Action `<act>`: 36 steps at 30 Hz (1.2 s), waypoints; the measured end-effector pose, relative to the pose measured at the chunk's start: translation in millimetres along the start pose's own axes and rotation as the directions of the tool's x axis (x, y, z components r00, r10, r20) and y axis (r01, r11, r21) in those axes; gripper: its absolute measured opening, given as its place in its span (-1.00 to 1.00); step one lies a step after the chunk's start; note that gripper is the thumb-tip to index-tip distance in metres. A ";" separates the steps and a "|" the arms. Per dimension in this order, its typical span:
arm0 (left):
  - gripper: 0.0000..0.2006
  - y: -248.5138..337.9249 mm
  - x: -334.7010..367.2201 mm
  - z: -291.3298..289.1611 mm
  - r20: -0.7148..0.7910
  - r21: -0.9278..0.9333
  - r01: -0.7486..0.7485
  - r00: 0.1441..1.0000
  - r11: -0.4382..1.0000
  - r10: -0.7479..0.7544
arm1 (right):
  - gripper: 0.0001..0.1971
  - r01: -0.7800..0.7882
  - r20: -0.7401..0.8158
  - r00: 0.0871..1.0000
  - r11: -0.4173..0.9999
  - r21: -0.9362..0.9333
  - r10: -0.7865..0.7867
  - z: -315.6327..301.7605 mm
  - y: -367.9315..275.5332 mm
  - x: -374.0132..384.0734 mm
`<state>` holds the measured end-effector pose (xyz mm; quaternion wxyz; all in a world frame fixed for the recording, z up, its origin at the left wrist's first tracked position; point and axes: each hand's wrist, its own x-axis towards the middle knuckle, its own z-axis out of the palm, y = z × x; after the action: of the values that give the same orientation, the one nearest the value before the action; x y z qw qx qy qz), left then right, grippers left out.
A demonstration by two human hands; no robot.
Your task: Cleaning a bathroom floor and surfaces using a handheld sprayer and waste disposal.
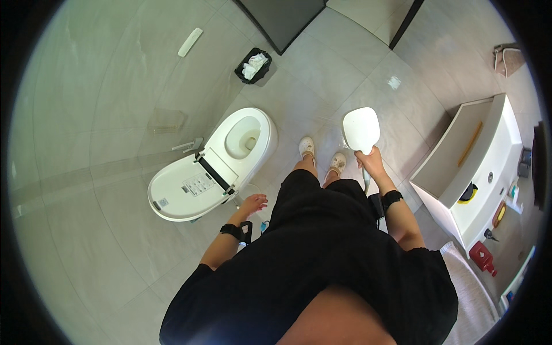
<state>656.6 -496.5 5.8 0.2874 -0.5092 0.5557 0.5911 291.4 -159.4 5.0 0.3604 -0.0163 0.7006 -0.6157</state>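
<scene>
Between the toilet (268, 132) and the washbasin (499, 149), the tiled floor (322, 69) runs forward past the shoes (307, 145) to a dark panel (282, 20). Above that floor, the right hand (371, 161) grasps a white paddle-shaped object (361, 129) below its broad head. Near the toilet's edge, the left hand (253, 204) hangs released, fingers loosely bent.

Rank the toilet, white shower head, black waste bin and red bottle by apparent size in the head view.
Largest to smallest:
Toilet
White shower head, probably enlarged by being held nearer the camera
Black waste bin
Red bottle
</scene>
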 end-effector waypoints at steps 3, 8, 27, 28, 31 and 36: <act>-0.65 -7.0 4.8 -8.5 -0.054 -0.016 -0.028 0.998 0.999 0.028 | -0.91 -0.051 -0.035 0.998 0.996 -0.072 0.049 -0.8 9.3 1.9; -0.66 1.4 22.3 -25.1 -0.065 -0.082 -0.109 0.992 0.991 0.104 | -0.80 -0.084 -0.081 0.994 0.974 -0.209 0.068 -7.3 18.5 7.4; -0.73 316.7 392.6 -95.0 -0.029 -0.334 -0.076 0.997 0.939 0.070 | -0.81 -0.495 -0.584 0.738 0.860 -0.125 0.340 -23.8 132.2 81.0; -0.75 334.3 439.0 -100.1 -0.077 -0.351 -0.076 0.996 0.933 0.052 | -0.82 -0.504 -0.580 0.742 0.851 -0.150 0.337 -22.3 138.5 86.9; -0.78 357.9 569.1 -167.7 -0.093 -0.495 -0.100 0.994 0.863 0.061 | -0.84 -0.521 -0.552 0.708 0.854 0.013 0.441 15.6 130.2 134.1; -0.65 419.4 714.3 -179.5 -0.086 -0.752 -0.092 0.995 0.652 0.041 | -0.84 -0.630 -0.570 0.650 0.776 -0.033 0.503 51.4 138.1 175.4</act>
<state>101.6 -919.6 -475.1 0.0109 -0.5796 0.2866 0.7627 246.8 -251.7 -199.9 0.3228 0.3340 0.8066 -0.3656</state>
